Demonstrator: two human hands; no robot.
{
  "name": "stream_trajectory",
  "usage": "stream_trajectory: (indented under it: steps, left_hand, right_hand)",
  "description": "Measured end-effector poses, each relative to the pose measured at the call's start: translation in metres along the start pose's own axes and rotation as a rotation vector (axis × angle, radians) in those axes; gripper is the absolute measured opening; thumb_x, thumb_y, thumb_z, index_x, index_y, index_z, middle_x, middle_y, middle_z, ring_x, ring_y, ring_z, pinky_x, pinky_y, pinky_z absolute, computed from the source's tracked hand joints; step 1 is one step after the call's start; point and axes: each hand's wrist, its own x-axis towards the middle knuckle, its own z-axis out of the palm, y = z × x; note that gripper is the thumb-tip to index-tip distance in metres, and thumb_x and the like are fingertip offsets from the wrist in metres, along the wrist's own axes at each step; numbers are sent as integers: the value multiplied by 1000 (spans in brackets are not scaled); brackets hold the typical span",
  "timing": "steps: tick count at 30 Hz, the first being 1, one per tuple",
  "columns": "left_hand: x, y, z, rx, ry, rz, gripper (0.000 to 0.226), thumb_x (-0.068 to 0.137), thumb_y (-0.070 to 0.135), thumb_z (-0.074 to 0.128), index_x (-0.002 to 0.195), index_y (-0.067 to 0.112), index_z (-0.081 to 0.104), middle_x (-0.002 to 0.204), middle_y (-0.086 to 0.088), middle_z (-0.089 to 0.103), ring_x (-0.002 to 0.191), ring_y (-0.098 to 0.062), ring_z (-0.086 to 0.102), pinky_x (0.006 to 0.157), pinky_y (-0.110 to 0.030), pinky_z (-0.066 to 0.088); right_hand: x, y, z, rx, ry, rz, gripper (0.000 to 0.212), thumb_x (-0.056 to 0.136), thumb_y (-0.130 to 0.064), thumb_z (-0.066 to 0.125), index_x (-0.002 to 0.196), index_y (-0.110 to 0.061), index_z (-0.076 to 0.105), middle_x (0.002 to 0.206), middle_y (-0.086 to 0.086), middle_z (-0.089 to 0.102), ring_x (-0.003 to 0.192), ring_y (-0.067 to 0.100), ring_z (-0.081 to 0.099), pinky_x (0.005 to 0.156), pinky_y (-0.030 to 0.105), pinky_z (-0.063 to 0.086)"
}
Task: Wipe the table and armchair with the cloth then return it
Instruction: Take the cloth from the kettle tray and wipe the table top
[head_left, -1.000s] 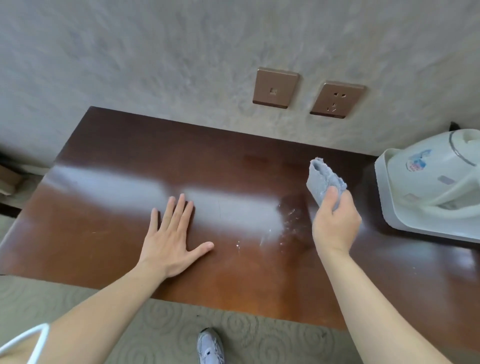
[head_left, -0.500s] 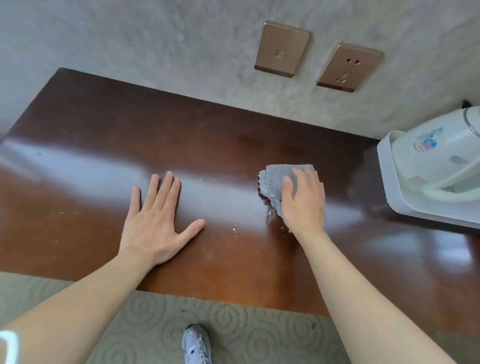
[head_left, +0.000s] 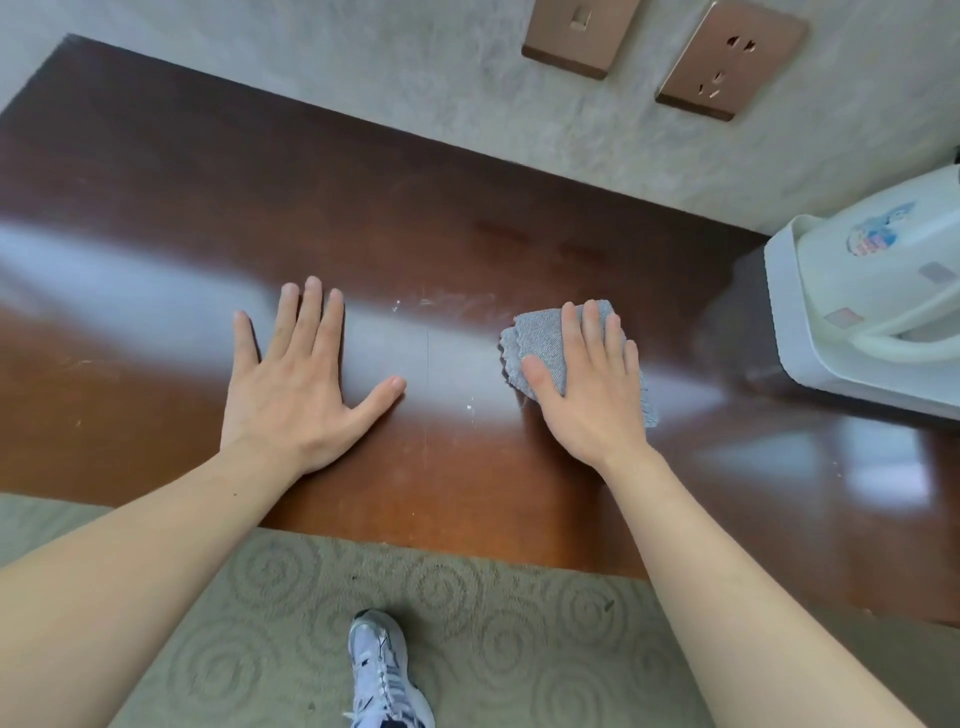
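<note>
Left hand (head_left: 296, 384): flat on the table (head_left: 363, 208), palm down, fingers spread wide and thumb angled out to the right; nothing under it or in it.

Right hand (head_left: 587, 384): pressed palm down on top of the cloth (head_left: 540, 343), fingers extended and close together, thumb lying across the cloth's left part; laid flat over it rather than curled around it.

Cloth: grey, textured, folded into a small pad, flat on the tabletop right of centre; left edge and far corner showing past the fingers, a strip also showing at the right side of the hand (the rest covered by the palm).

Table: dark reddish-brown, glossy, set against a pale textured wall (head_left: 415, 78); broad band of reflected light across the middle; faint whitish smears and specks (head_left: 457, 301) between the two hands, just beyond the cloth's far left corner.

White appliance (head_left: 872, 312): on the table's right end, well apart from the cloth, cut off by the frame edge.

Wall plates: switch plate (head_left: 576, 31) and socket (head_left: 732, 57), both bronze-coloured, above the table.

Floor: patterned grey-green carpet (head_left: 467, 623) at the near edge, one white sneaker (head_left: 384, 675) on it.
</note>
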Motion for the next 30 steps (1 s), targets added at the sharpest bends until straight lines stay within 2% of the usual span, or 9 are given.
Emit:
stream_trajectory:
  steps: [5,10,15,20,25,30]
  left_hand:
    - [0,0,-3,-9,-23,4,110,82,88,4,161,13,0,170,-5,-5,156,-20,-9,123,-57,1]
    - [1,-1,-2,22,-38,25,110,81,86,9,161,10,1,169,-8,-5,156,-23,-8,123,-58,4]
    - [2,-1,0,18,-31,17,108,83,86,6,161,11,1,169,-8,-4,156,-23,-7,123,-58,4]
    - [3,-2,-1,5,-41,28,107,85,86,5,161,10,4,169,-9,-1,156,-24,-4,123,-58,4]
    - [2,-3,-3,-11,-60,37,107,85,85,4,161,10,6,169,-10,1,156,-25,-3,123,-58,4]
    - [3,-4,-1,-16,-64,46,106,86,84,7,161,9,9,169,-11,3,156,-26,-2,122,-60,4]
  right_hand:
    - [-63,-37,15,60,-19,-6,78,94,-69,8,158,-28,-8,165,-5,-19,148,14,-28,122,42,-12]
    - [-72,-51,29,-33,-24,-60,80,94,-71,15,158,-29,-10,166,-4,-18,148,16,-29,121,43,-14]
    - [-16,-53,22,-79,-5,-144,83,92,-72,20,158,-29,-7,167,-4,-14,150,17,-23,122,43,-12]
    - [64,-64,5,-93,2,-185,87,92,-70,22,159,-20,-4,168,3,-8,153,23,-13,124,47,-4]
    - [139,-85,-4,-108,52,-121,88,96,-67,26,159,-12,0,166,15,-5,153,31,-7,123,49,-4]
    - [177,-101,-4,-110,73,-147,81,98,-62,24,159,-13,4,167,14,1,154,29,-4,123,49,-2]
